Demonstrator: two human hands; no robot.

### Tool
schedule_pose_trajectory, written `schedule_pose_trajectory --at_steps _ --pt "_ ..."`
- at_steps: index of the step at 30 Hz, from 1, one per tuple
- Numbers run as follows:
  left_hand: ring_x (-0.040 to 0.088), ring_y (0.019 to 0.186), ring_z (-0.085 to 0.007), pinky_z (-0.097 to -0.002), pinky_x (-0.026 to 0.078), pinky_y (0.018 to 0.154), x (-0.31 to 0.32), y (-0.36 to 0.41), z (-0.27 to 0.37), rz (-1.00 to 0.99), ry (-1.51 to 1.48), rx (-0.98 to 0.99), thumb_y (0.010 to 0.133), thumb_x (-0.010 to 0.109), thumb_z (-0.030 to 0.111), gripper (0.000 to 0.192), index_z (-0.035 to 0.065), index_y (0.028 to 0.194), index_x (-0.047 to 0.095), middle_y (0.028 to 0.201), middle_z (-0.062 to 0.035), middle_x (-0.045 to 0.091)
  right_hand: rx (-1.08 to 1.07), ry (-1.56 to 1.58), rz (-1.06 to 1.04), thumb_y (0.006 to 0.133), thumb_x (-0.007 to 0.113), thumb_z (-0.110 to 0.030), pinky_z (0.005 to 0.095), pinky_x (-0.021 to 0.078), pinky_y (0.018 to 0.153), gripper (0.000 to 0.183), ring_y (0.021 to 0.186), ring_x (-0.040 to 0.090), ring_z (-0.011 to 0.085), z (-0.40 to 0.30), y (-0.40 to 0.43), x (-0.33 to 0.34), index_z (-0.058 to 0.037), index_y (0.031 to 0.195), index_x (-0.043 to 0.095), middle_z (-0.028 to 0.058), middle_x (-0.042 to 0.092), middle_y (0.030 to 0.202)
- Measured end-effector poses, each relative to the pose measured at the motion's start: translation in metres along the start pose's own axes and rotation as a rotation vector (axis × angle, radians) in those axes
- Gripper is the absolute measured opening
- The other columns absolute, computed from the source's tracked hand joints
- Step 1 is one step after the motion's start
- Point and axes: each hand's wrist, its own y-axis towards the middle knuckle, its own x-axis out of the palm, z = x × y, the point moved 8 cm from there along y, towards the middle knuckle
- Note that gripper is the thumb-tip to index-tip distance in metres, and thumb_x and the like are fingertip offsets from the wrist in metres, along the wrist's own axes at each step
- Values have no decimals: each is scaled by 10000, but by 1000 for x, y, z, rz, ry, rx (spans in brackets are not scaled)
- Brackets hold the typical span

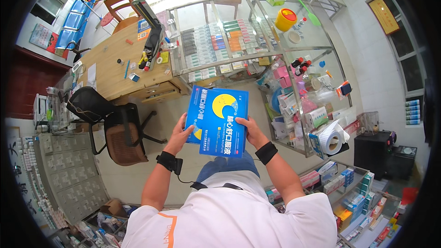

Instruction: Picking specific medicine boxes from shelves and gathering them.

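Two flat blue medicine boxes (223, 124), each printed with a yellow moon and writing, overlap in front of my body. The right-hand one lies over the left-hand one. My left hand (177, 134) grips the left edge of the rear blue box (197, 106), thumb on its face. On the opposite side my right hand (253, 131) holds the front box by its right edge, thumb on top. Both hands are at about waist height, above the floor. Black bands circle both wrists, and a cable runs from the left one.
A wooden desk (113, 55) and a glass display counter (220, 57) full of medicine boxes stand ahead. An office chair (125, 137) is at left. Glass shelving (293, 110) and a paper roll (333, 143) are at right. Stocked shelves (358, 206) sit behind right.
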Motion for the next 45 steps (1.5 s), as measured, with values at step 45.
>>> schedule_pose_trajectory --at_steps 45 --pt "503 1318 -231 -348 401 1119 -40 355 155 229 593 403 816 833 132 936 37 1555 267 1442 -130 499 -631 -950 -271 794 791 -50 373 403 1102 865 1309 516 310 -274 345 89 -103 1519 322 157 491 1418"
